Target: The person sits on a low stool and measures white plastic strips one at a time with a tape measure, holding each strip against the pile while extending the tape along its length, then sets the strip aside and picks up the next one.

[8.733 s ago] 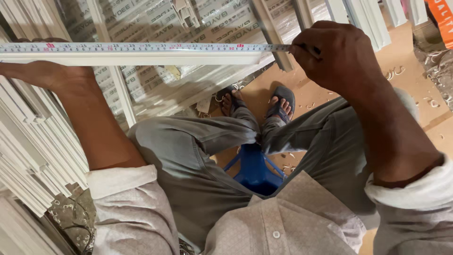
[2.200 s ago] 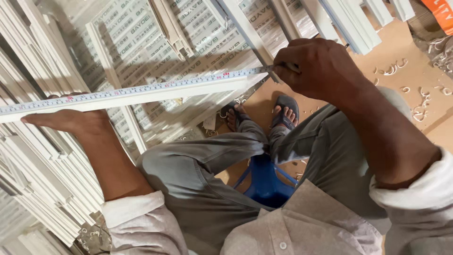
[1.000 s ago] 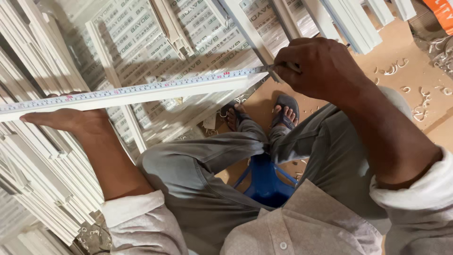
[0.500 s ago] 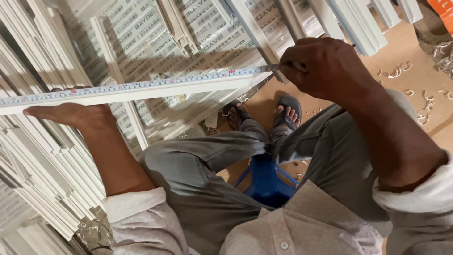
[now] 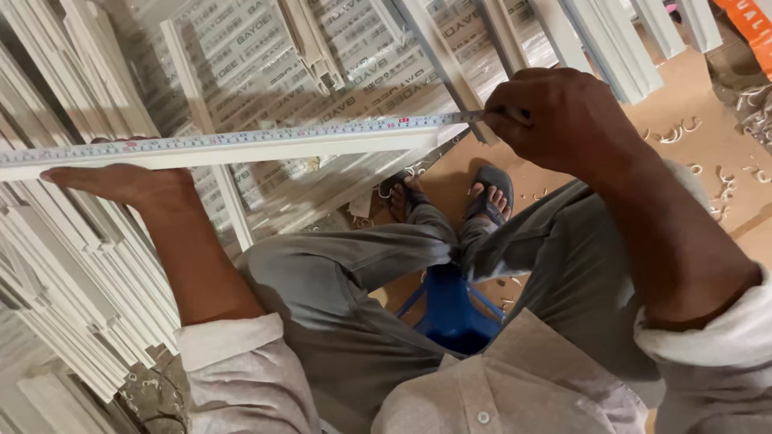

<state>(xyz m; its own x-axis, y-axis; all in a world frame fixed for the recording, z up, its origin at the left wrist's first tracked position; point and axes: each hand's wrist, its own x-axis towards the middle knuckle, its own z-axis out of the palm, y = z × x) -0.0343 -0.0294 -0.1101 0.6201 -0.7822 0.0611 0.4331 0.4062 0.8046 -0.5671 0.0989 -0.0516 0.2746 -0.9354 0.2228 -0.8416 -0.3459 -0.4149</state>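
A long white plastic strip (image 5: 241, 150) runs across the view at chest height, with a measuring tape (image 5: 201, 141) laid along its top edge. My left hand (image 5: 129, 182) lies flat under the strip near its left part and holds it up. My right hand (image 5: 559, 112) is closed at the strip's right end, pinching the tape's end and a thin tool whose tip shows at the knuckles. I sit on a blue stool (image 5: 450, 309) with my knees apart, in grey trousers and sandals.
Stacks of white profile strips (image 5: 72, 289) fill the left side. Wrapped printed panels (image 5: 322, 64) and more white lengths (image 5: 611, 40) lie ahead. Curled shavings (image 5: 683, 133) dot the brown floor at right. An orange object (image 5: 752, 24) sits at the top right corner.
The strip with the tape has tilted from sloping down to the left to nearly level, and my left hand has risen with it. My right hand keeps its grip at the right end.
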